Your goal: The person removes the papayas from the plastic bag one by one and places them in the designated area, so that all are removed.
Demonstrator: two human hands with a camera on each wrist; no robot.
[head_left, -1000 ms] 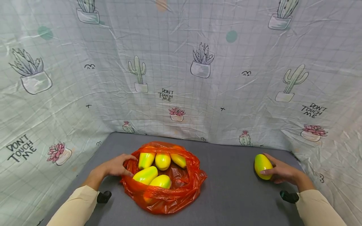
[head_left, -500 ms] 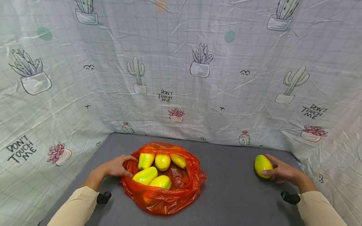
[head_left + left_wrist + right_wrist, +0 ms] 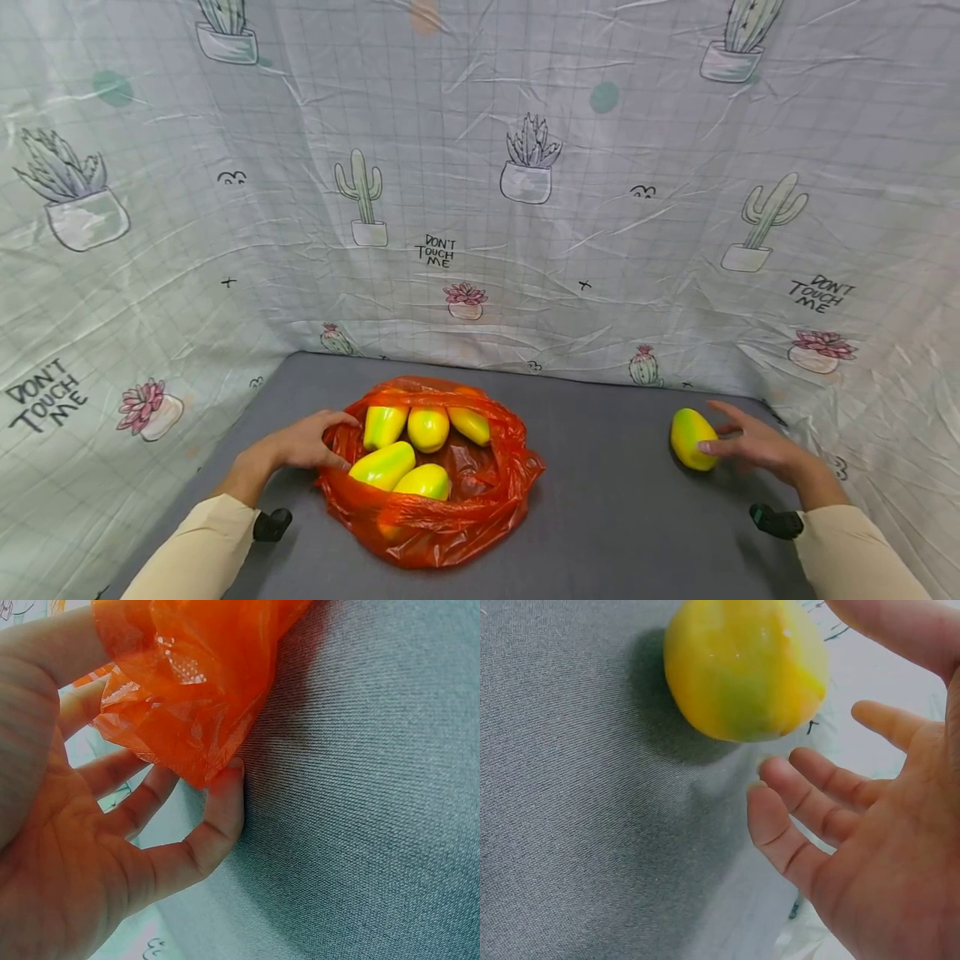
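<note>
On the left of the table, a red plastic bag (image 3: pixel 457 533) lies with its mouth spread, showing several yellow-green mangoes (image 3: pixel 428 429) inside. My left hand (image 3: pixel 303 442) holds the bag's left rim; in the left wrist view the orange-red film (image 3: pixel 195 697) hangs between the thumb and the curled fingers (image 3: pixel 221 806). Another mango (image 3: pixel 692 439) rests on the table at the right. Beside it is my right hand (image 3: pixel 757 446), fingers spread and loosely bent. The right wrist view shows a gap between this mango (image 3: pixel 742 667) and the fingers (image 3: pixel 772 817).
A grey cloth-covered table (image 3: pixel 592 483) lies between the bag and the single mango. Pale sheets with cactus prints (image 3: pixel 480 183) hang behind and at both sides. Each wrist wears a black camera (image 3: pixel 272 525).
My right hand has let go of the mango, its fingers opening and drawing back slightly to the right. The mango stays on the table. My left hand and the bag keep their places.
</note>
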